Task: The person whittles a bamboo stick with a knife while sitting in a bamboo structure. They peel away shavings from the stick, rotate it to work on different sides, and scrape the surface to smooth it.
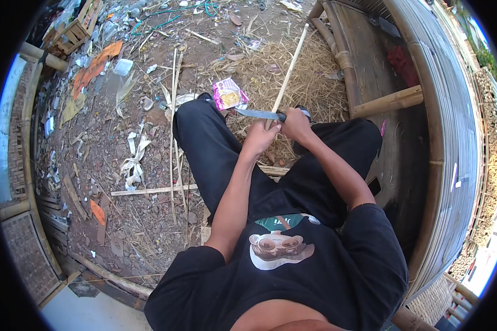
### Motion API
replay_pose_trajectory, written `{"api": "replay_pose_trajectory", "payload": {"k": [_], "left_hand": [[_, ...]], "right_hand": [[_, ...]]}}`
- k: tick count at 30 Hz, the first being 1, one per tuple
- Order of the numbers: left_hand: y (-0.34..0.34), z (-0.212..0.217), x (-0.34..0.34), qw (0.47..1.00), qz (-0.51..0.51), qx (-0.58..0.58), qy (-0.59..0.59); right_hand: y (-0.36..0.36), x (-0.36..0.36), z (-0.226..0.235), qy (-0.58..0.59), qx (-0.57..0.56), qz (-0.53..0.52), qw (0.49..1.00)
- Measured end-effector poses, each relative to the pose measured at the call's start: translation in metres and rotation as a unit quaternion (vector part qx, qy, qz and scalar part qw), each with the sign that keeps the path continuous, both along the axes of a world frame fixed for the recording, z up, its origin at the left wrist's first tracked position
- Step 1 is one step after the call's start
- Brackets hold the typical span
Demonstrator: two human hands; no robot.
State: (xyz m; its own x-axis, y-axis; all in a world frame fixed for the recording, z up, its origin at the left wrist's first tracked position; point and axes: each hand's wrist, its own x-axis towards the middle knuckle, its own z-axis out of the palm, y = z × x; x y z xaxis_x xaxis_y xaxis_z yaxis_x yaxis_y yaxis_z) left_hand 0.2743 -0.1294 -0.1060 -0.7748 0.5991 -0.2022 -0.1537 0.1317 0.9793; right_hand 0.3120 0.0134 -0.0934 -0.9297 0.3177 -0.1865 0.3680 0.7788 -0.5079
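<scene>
Between my knees, my left hand (260, 138) is closed around the lower part of a long pale stick (290, 69), which looks like split bamboo. From there the stick slants away, up and to the right. My right hand (296, 123) grips the dark handle of a knife (254, 113). Its blade points left and crosses the stick just above my left fingers. Whether the edge bites into the wood cannot be made out. My two hands are close together, with the thumbs near each other.
Beyond my feet lie a pink and white packet (229, 94) and a heap of straw-like shavings (309, 66). Thin strips (174, 138) and a pale stick (149, 191) lie on the littered ground to my left. A bamboo-framed bench (389, 102) stands close on my right.
</scene>
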Motion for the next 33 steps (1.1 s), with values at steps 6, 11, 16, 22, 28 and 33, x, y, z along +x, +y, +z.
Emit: {"api": "replay_pose_trajectory", "payload": {"k": [6, 11, 16, 22, 28, 33], "left_hand": [[-0.004, 0.009, -0.004, 0.997, -0.005, -0.043, -0.062], [-0.003, 0.006, -0.003, 0.996, -0.004, -0.030, -0.084], [-0.006, 0.028, -0.005, 0.996, 0.004, -0.040, -0.077], [-0.005, 0.011, -0.002, 0.996, 0.012, -0.088, 0.007], [-0.007, -0.014, -0.007, 0.997, 0.034, -0.062, 0.021], [-0.001, -0.011, -0.008, 0.998, 0.030, -0.051, 0.030]], "right_hand": [[-0.008, 0.005, -0.004, 0.020, -0.014, -0.004, 1.000], [-0.005, 0.007, -0.014, 0.028, 0.000, -0.001, 1.000], [-0.010, 0.007, -0.003, -0.007, -0.014, 0.000, 1.000], [-0.012, 0.004, -0.012, -0.016, -0.013, -0.036, 0.999], [-0.027, -0.006, -0.015, 0.041, -0.027, -0.085, 0.995], [-0.003, -0.019, -0.038, 0.075, 0.012, -0.086, 0.993]]}}
